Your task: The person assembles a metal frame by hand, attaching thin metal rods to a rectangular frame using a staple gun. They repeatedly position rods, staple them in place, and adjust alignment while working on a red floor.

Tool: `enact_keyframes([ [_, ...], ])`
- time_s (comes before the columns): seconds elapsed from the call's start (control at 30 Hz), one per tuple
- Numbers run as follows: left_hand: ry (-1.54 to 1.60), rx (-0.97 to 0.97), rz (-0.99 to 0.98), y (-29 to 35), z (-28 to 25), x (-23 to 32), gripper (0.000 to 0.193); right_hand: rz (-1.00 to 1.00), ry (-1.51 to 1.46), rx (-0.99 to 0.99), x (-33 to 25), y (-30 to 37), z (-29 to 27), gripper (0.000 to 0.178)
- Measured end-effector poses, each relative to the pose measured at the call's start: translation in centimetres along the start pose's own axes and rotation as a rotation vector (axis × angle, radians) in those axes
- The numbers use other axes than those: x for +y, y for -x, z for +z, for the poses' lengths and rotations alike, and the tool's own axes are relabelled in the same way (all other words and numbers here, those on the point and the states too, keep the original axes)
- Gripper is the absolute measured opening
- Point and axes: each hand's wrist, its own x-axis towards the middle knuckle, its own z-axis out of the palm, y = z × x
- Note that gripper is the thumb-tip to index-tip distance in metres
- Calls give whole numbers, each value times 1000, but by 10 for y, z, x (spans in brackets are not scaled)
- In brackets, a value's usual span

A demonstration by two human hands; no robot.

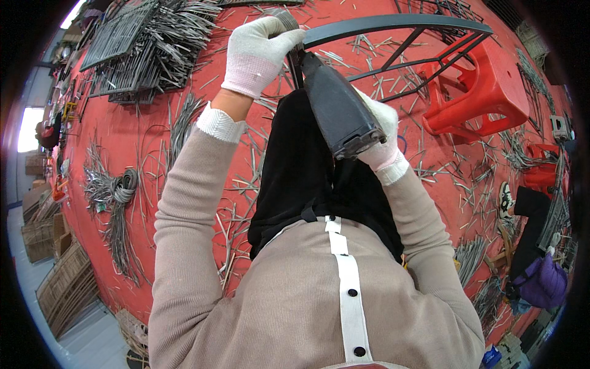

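My left hand [261,54], in a white knit glove with a pink cuff, is closed around the end of a dark metal furniture frame [399,23], where grey woven strip [284,19] is wrapped. The thumb presses on that wrapping. My right hand [382,132], also gloved, is closed on a black staple gun [337,101], whose body hides most of the fingers. The tool's narrow upper end is close to the frame just below my left hand. Whether the two touch I cannot tell. The frame's curved bar and thin struts reach away to the right.
A red plastic stool [482,92] lies beneath the frame's right part. Stacked dark frames with loose strips [141,55] stand far left, and a tied strip bundle [120,197] lies nearer. Strip scraps litter the red floor [424,209]. Another person's dark-clothed leg [530,215] and a purple bag [541,283] are right.
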Motion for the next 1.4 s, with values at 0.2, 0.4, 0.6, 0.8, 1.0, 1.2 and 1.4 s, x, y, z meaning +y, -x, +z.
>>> enact_keyframes([
  [0.2, 23, -16, 9, -4, 0, -6, 26, -3, 83, 12, 7, 3, 0, 53],
  [0.4, -26, -83, 16, -7, -8, -4, 28, 104, 62, 20, 16, 5, 3, 45],
  [0.6, 185, -99, -190, -12, -2, 1, 13, 291, -9, 83, -30, 11, -69, 39],
  [0.8, 439, -14, -275, -11, 11, -25, 17, 1119, -305, 242, -78, 162, -204, 34],
  [1.0, 600, 71, -172, -9, 19, -38, 17, 1457, 612, 711, -59, 421, -232, 51],
  [1.2, 624, 123, -313, -12, 15, -51, 18, 1959, 1108, 568, -66, 563, -207, 69],
  [1.4, 624, 53, -311, -8, 7, -60, 18, 1830, 1318, 623, -73, 550, -171, 78],
])
